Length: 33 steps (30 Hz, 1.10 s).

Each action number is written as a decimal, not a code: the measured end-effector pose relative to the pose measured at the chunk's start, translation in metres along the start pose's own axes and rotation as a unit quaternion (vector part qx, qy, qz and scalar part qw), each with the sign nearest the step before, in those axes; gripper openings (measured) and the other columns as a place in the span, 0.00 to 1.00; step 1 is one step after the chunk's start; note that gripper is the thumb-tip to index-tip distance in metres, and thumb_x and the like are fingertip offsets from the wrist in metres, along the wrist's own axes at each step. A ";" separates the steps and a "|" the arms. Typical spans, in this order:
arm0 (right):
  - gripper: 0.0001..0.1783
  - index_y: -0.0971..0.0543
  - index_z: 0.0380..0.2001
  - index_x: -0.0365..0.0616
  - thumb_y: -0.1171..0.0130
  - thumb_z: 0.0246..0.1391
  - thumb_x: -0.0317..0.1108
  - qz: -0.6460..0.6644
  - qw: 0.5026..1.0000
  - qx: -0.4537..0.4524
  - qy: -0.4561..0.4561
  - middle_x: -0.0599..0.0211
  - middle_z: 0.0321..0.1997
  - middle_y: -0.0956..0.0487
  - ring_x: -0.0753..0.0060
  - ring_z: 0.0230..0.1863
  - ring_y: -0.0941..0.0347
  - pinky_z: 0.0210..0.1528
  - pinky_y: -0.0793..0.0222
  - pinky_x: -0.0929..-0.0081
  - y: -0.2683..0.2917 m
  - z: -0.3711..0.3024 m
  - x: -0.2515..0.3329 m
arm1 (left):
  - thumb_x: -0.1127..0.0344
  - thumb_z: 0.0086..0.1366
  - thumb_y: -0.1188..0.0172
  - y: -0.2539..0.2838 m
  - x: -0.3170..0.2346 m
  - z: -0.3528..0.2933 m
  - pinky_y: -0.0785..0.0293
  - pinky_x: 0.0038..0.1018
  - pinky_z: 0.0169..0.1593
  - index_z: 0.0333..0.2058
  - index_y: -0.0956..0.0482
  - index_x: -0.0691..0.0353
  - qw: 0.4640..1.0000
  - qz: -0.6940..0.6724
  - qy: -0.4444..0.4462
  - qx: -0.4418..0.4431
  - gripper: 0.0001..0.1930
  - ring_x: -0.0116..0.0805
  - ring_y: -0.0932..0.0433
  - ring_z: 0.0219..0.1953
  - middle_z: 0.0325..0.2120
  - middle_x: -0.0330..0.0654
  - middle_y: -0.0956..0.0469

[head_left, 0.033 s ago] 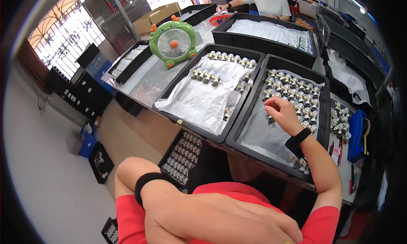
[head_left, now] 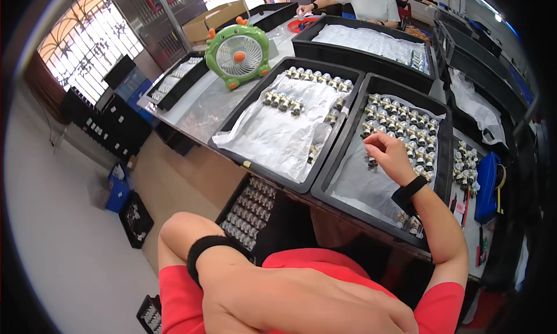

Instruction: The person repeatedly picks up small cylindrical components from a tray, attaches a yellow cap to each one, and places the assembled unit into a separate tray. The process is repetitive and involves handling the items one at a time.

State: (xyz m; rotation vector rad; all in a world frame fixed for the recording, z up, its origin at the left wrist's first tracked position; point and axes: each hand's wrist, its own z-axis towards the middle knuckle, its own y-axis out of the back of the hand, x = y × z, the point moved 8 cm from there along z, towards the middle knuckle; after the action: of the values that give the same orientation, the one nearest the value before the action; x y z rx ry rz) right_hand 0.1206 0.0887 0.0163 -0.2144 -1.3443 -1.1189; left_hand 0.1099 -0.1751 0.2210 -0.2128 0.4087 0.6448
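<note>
My right hand [head_left: 392, 159] reaches over the right black tray [head_left: 325, 186], its thumb and fingers pinched together at the left edge of the rows of small parts [head_left: 400, 125]. These parts have clear domed tops, brass-coloured middles and dark bases. One part [head_left: 372, 162] shows just below the fingertips. Whether the fingers grip a part is hidden. My left hand [head_left: 313, 293] is large and close at the lower edge, its back showing and held across my red shirt. Its fingers are mostly hidden, and nothing in it can be seen.
Left of it, another black tray [head_left: 229, 125] holds white sheeting and several parts. Behind stand a green fan [head_left: 255, 47] and a far tray [head_left: 307, 47]. More parts [head_left: 466, 166] and a blue box [head_left: 487, 183] lie at right. A person [head_left: 371, 8] sits across the table.
</note>
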 end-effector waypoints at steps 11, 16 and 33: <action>0.09 0.21 0.33 0.37 0.42 0.49 0.30 -0.123 0.980 -0.001 -0.157 0.68 0.27 0.21 0.80 0.29 0.26 0.33 0.31 0.82 0.032 -0.020 -0.038 | 0.46 0.69 0.62 0.148 -0.118 -0.091 0.39 0.32 0.43 0.49 0.31 0.56 0.958 0.050 0.094 -0.266 0.22 0.39 0.32 0.35 0.31 0.41 0.29; 0.11 0.21 0.34 0.37 0.40 0.47 0.32 -0.219 0.942 -0.015 -0.253 0.66 0.28 0.21 0.79 0.30 0.25 0.34 0.30 0.80 0.051 -0.055 -0.018 | 0.56 0.70 0.58 0.258 -0.107 -0.171 0.30 0.28 0.44 0.45 0.29 0.67 0.871 0.147 0.123 -0.453 0.19 0.33 0.24 0.34 0.30 0.43 0.24; 0.13 0.23 0.38 0.36 0.40 0.50 0.31 -0.133 0.940 -0.020 -0.313 0.69 0.32 0.22 0.82 0.33 0.27 0.36 0.31 0.82 0.050 -0.073 0.013 | 0.66 0.61 0.46 0.265 -0.021 -0.170 0.33 0.37 0.52 0.50 0.32 0.68 0.688 0.483 0.518 0.158 0.20 0.51 0.30 0.50 0.48 0.52 0.29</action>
State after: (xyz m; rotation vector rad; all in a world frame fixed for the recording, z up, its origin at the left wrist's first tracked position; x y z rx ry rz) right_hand 0.2032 0.0560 0.0292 -0.4561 -1.9581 -1.3686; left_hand -0.1212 -0.0327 0.0597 0.0216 1.8097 1.4612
